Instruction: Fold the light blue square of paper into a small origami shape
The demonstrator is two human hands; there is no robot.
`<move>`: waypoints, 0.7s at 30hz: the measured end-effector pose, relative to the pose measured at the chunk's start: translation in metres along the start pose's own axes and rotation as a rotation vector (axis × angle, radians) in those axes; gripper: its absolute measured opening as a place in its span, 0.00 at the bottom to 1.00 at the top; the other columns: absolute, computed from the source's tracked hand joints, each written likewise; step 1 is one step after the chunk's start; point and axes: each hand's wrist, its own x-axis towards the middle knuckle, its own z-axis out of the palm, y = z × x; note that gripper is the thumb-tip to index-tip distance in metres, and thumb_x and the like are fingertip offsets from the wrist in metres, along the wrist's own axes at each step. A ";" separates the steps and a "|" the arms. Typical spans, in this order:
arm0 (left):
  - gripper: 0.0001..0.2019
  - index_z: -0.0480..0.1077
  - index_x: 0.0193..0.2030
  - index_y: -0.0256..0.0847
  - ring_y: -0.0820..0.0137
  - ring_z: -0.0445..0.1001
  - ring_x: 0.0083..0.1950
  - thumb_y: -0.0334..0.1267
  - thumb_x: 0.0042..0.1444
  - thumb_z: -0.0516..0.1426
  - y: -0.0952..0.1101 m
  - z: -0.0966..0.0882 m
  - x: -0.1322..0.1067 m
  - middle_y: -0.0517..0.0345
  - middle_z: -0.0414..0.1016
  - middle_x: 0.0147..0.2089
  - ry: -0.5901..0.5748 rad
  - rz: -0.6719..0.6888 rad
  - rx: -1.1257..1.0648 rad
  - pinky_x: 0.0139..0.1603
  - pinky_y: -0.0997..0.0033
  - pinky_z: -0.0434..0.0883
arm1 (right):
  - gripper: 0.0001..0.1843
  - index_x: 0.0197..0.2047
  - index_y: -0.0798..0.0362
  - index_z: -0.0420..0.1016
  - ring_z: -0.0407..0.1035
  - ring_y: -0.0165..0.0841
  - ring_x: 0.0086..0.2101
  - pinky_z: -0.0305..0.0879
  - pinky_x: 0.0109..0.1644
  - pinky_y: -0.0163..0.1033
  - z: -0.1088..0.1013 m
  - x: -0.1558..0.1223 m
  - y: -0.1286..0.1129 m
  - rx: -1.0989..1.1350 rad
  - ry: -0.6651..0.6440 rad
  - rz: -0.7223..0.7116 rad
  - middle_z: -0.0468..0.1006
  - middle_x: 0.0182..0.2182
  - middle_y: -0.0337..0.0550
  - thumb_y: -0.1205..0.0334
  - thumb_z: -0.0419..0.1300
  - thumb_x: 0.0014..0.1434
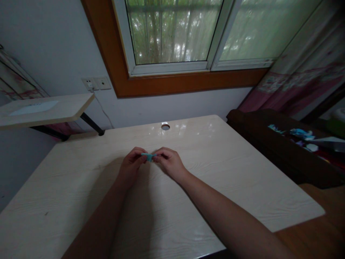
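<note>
A small light-blue piece (pixel 148 156), perhaps paper or a band, is pinched between both my hands above the middle of a pale wooden table (pixel 81 201). My left hand (pixel 132 162) grips its left end with curled fingers. My right hand (pixel 169 162) grips its right end the same way. Most of the piece is hidden by my fingertips.
A round cable hole (pixel 165 126) sits near the table's far edge. A raised side shelf (pixel 45 109) stands at the left, under a wall socket (pixel 96 83). A dark wooden bed frame (pixel 272 147) with colourful clutter lies to the right, by a curtain (pixel 304 72) and window (pixel 172 32).
</note>
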 end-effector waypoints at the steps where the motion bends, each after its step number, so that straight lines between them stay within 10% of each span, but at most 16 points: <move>1: 0.03 0.71 0.33 0.39 0.75 0.66 0.35 0.34 0.55 0.61 0.000 0.000 0.000 0.59 0.67 0.37 -0.008 -0.003 0.004 0.36 0.74 0.66 | 0.02 0.33 0.51 0.79 0.71 0.32 0.33 0.65 0.39 0.36 0.000 0.000 -0.001 -0.005 0.003 -0.010 0.78 0.31 0.40 0.63 0.64 0.56; 12: 0.19 0.68 0.49 0.45 0.73 0.71 0.37 0.34 0.51 0.65 -0.007 -0.002 0.000 0.59 0.72 0.38 0.073 0.030 0.094 0.38 0.73 0.69 | 0.02 0.35 0.50 0.79 0.70 0.32 0.34 0.64 0.39 0.36 -0.001 0.000 0.000 -0.035 0.012 -0.072 0.77 0.31 0.40 0.63 0.64 0.57; 21: 0.08 0.74 0.41 0.41 0.69 0.71 0.40 0.35 0.53 0.63 0.003 -0.003 0.000 0.55 0.70 0.39 -0.058 0.169 0.303 0.39 0.69 0.72 | 0.06 0.39 0.48 0.79 0.70 0.33 0.39 0.66 0.45 0.39 -0.005 0.001 -0.007 -0.060 -0.022 -0.158 0.77 0.35 0.42 0.65 0.60 0.61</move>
